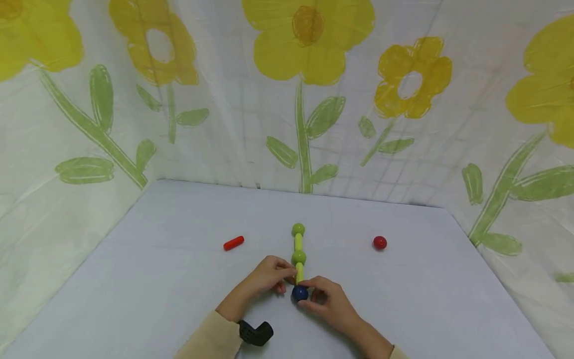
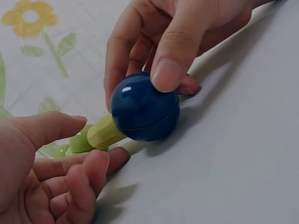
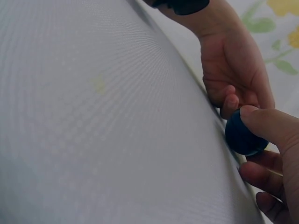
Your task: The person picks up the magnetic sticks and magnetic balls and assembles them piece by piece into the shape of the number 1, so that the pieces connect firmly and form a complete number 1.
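Observation:
Thumb and fingers of my right hand (image 1: pixel 334 302) pinch a glossy dark blue ball (image 1: pixel 299 293) at the near end of a straight chain on the table. A yellow-green rod (image 1: pixel 299 273) meets the ball. Beyond it follow a green ball (image 1: pixel 298 257), another yellow-green rod (image 1: pixel 298 242) and a far green ball (image 1: pixel 298 229). Close on the left of the near rod is my left hand (image 1: pixel 270 274). In the left wrist view, its thumb and forefinger are spread on either side of the rod (image 2: pixel 106 132), with a visible gap; whether they touch it is hard to tell.
A red rod (image 1: pixel 233 243) lies on the white table (image 1: pixel 179 219), left of the chain. To the right lies a red ball (image 1: pixel 379 243). A black device (image 1: pixel 256 333) is on the left wrist. A flower-printed curtain (image 1: pixel 224 124) surrounds the table's back and sides.

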{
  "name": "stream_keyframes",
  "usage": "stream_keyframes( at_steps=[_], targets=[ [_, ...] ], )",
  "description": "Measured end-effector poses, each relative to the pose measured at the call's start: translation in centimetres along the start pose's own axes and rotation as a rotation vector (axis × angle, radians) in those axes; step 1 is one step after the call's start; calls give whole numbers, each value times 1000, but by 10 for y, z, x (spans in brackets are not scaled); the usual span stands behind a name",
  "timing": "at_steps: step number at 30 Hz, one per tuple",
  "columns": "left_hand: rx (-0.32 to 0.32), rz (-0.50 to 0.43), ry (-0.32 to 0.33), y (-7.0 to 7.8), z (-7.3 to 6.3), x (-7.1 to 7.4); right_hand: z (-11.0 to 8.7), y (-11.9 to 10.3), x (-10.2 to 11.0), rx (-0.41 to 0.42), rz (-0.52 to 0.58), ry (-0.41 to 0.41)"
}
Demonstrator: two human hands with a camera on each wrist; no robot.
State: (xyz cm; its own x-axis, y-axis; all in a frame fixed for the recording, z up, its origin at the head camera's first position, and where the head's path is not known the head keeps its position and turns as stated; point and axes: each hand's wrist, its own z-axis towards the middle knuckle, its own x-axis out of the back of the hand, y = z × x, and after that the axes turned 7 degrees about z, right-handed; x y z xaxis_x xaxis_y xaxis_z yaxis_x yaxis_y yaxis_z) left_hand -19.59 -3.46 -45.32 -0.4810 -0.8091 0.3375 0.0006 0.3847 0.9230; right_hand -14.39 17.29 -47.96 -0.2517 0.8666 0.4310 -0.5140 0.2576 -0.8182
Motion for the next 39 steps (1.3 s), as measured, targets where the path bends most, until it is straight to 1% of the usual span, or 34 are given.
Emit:
stream_keyframes(
  at_steps=[6,10,12,14,18,20,22,25,28,31,34,39],
  targets=[
    [-23,15,31,-4,1,11,1,1,0,-8,5,-3],
    [-38,21,67,-6,1,20,1,1,0,-19,8,-11],
    [-42,28,98,-7,1,25,1,1,0,-21,9,-11],
    [-36,41,143,-6,1,31,2,1,0,-25,12,-13],
    [-4,71,266,-6,-2,43,2,0,1,-39,21,-17],
    [-1,68,316,-6,-3,51,2,-1,1,-42,25,-18],
    [-11,69,358,-8,-5,58,2,-1,1,-41,26,-16],
    [-23,72,399,-11,-7,70,2,-1,1,-35,26,-14],
    [-12,93,443,-16,-11,81,1,0,1,-27,25,-15],
    [-3,94,489,-19,-14,89,0,1,1,-19,20,-17],
    [-2,88,520,-22,-16,95,-1,2,0,-3,17,-15],
    [12,92,562,-26,-16,99,-1,4,0,-6,19,-18]
  ],
)
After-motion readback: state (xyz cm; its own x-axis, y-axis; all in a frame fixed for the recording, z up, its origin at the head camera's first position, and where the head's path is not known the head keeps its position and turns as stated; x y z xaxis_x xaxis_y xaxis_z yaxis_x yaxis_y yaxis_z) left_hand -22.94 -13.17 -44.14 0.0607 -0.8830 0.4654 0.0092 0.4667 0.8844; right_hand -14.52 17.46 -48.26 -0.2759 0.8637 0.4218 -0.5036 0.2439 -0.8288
